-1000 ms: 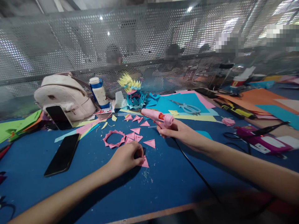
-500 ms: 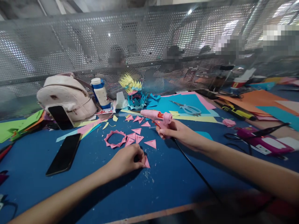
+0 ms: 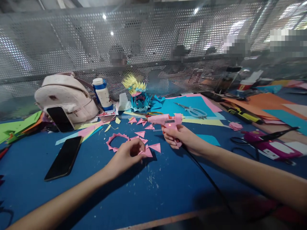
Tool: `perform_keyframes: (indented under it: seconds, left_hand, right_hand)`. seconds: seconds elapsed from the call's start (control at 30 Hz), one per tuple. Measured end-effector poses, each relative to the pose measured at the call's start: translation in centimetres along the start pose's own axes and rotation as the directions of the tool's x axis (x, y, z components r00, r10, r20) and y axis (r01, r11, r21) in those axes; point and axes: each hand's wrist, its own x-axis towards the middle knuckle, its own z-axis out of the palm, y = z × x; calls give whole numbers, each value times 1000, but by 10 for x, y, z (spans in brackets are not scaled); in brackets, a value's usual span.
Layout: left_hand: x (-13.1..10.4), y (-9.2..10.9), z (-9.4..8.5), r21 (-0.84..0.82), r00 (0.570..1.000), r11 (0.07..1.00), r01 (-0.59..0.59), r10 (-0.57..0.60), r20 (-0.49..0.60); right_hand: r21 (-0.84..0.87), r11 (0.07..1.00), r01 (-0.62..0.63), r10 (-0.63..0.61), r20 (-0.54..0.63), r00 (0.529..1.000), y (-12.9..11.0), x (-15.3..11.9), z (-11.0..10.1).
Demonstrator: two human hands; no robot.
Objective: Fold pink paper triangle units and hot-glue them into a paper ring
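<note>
A folded pink paper triangle is pinched between the thumb and fingers of my left hand, just above the blue table. Closed around the handle of a pink glue gun is my right hand; the nozzle points left and a small light glows on its side. Several more folded pink triangles lie beyond my left hand. Behind its knuckles sits a ring of joined pink triangles, partly hidden by the hand. A black cord trails from the glue gun toward the front edge.
At the left lie a black phone and a pale backpack with another phone leaning on it. A bottle, a blue-and-yellow paper piece and scissors stand or lie at the back. A purple device rests at right.
My left hand has moved slightly up and away from me with the pink triangle, which now shows more. The glue gun has turned more side-on and shifted a little right.
</note>
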Motion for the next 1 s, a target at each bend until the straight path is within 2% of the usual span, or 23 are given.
perform_keyframes:
  seconds: [0.1,0.17,0.27,0.37,0.53,0.67,0.8,1.0]
  left_hand:
    - [3,-11,-1,-232,996,971,62,-75,-46]
    - [5,-17,-2,-313,989,941,125,-142,-33]
    - [6,-24,-1,-323,978,924,204,-209,19]
    - [3,-26,2,-325,967,912,251,-248,52]
    - [-2,-26,2,-383,956,876,294,-272,112]
    - [-4,-27,-2,-460,933,812,358,-324,155]
    - [-2,-27,-3,-490,898,755,436,-403,179]
    - [2,-25,-2,-457,864,737,498,-462,198]
  right_hand:
    - [-79,997,-23,24,13,1000,6,4,-2]
    - [-152,988,-26,30,24,999,11,7,-4]
    - [-215,976,-28,31,7,1000,17,9,-7]
    - [-202,978,-50,45,-28,999,23,9,-9]
    - [-200,972,-123,126,3,992,38,6,-13]
    - [-219,963,-158,161,-4,987,47,2,-14]
    - [-276,949,-151,163,20,987,47,-1,-13]
    - [-277,951,-134,150,37,988,52,-3,-14]
